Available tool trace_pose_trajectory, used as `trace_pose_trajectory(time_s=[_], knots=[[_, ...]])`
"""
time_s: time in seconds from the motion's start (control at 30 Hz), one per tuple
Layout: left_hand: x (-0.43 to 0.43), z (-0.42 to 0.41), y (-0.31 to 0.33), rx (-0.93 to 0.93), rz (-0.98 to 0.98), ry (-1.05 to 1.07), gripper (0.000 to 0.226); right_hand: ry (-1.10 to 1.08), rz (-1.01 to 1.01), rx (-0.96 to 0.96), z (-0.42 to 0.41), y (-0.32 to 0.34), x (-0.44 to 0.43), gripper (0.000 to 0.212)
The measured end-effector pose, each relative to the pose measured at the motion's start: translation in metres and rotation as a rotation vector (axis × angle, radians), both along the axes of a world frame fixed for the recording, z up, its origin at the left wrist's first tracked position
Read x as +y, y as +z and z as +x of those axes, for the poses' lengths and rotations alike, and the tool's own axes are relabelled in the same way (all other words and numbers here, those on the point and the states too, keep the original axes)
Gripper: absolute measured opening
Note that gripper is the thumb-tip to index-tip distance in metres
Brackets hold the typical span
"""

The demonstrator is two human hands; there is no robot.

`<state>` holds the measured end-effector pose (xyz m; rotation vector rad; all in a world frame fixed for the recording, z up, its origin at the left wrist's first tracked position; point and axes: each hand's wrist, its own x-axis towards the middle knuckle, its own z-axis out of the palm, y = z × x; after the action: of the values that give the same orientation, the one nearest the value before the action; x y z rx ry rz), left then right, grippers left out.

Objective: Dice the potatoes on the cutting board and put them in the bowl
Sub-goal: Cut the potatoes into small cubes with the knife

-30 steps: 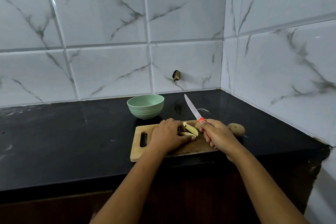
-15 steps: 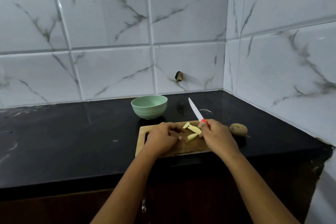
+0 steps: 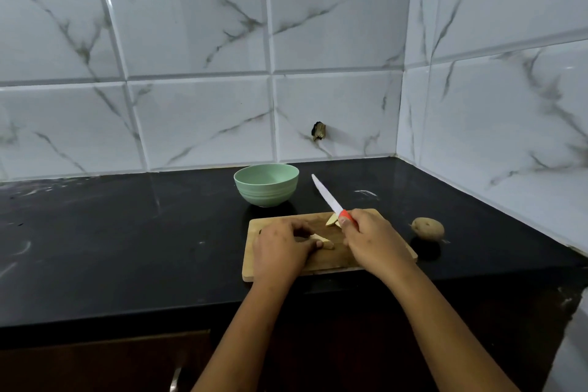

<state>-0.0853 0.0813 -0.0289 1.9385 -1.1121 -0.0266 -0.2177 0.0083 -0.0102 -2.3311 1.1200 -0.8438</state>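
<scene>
In my feed, the left hand (image 3: 280,251) pinches a potato wedge (image 3: 323,241) on the cutting board (image 3: 337,260); the right hand (image 3: 372,242) grips the orange-handled knife (image 3: 327,197), blade angled up. The green bowl (image 3: 270,196) stands just behind, a whole potato (image 3: 428,228) on the table (image 3: 127,248) alongside.

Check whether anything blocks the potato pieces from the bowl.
Nothing visible: only bare board and counter lie between the potato pieces and the bowl. The knife in the right hand is raised right of it.
</scene>
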Motion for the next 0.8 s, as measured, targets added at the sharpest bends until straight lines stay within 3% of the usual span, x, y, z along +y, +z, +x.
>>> trace_pose_trajectory(time_s=[0.23,0.4,0.8], knots=[[-0.003,0.004,0.001,0.016,0.051,-0.079,0.011,0.019,-0.143,0.420,-0.025,0.006,0.023,0.030],[-0.001,0.002,0.000,0.033,0.005,-0.011,0.016,0.022,-0.194,0.527,-0.030,0.009,0.039,0.031],[-0.004,0.003,0.000,-0.094,0.125,-0.003,0.013,0.044,-0.253,0.740,-0.014,0.013,0.031,0.024]])
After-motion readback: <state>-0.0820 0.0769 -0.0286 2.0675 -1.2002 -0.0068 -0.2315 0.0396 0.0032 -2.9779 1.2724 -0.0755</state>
